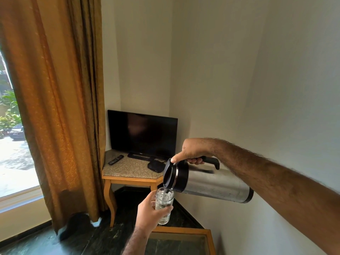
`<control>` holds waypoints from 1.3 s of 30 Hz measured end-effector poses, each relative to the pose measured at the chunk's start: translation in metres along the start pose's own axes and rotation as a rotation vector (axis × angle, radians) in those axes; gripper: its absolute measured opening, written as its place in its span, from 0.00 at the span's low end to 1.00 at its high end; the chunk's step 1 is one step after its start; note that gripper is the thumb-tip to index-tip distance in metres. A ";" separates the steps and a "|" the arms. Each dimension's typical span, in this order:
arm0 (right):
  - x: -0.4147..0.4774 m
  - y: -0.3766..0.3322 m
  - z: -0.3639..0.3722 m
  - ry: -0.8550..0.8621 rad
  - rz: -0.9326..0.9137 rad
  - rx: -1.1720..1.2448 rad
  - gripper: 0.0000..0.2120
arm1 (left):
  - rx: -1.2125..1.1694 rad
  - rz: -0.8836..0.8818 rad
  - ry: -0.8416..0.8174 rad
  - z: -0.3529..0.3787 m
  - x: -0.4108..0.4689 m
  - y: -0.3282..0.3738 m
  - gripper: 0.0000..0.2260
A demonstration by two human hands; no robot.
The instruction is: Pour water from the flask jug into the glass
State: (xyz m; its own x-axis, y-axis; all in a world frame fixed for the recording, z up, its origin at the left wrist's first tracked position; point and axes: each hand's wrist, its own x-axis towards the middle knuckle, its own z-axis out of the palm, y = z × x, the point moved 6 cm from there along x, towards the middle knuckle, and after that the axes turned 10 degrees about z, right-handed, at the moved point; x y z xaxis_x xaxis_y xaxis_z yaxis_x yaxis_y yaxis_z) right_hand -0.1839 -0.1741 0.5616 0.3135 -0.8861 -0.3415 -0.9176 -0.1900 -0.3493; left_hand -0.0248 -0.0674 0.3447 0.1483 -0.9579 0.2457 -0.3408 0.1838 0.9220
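The right hand [193, 151] gripped the jug [207, 183] by its handle, thumb on the lid, tilting it nearly flat so its spout sat over the glass [164, 205]. The left hand [149, 214] clasped the glass upright in mid-air, just under the spout, catching water.

Corner room, plain off-white walls [257, 70]. Window [12, 126] at left, daylight in, greenery and a parked car outside. Gold-brown curtain [60, 107] hangs to the dark stone floor [92, 240]. Wooden corner table [128, 173] with speckled top carries a black TV [142, 133], remote [116, 159], small black box [156, 166]. Wood-framed desk [209, 236] edge at bottom.
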 end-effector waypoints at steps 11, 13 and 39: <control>-0.003 0.003 0.005 -0.008 0.006 0.018 0.27 | -0.002 0.014 0.021 0.000 -0.001 -0.003 0.26; -0.004 0.002 0.005 -0.012 -0.001 0.023 0.26 | -0.007 0.013 0.026 0.001 -0.001 -0.004 0.27; -0.028 0.134 0.123 0.259 0.141 1.131 0.24 | -0.006 0.024 0.111 0.005 -0.017 -0.056 0.30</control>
State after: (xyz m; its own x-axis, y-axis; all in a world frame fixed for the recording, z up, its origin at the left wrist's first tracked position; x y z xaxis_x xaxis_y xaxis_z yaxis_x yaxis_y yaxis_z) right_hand -0.2858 -0.1231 0.4171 0.0468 -0.9538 -0.2969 -0.1586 0.2864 -0.9449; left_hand -0.0132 -0.0629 0.2879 0.2420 -0.9230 0.2993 -0.3402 0.2082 0.9170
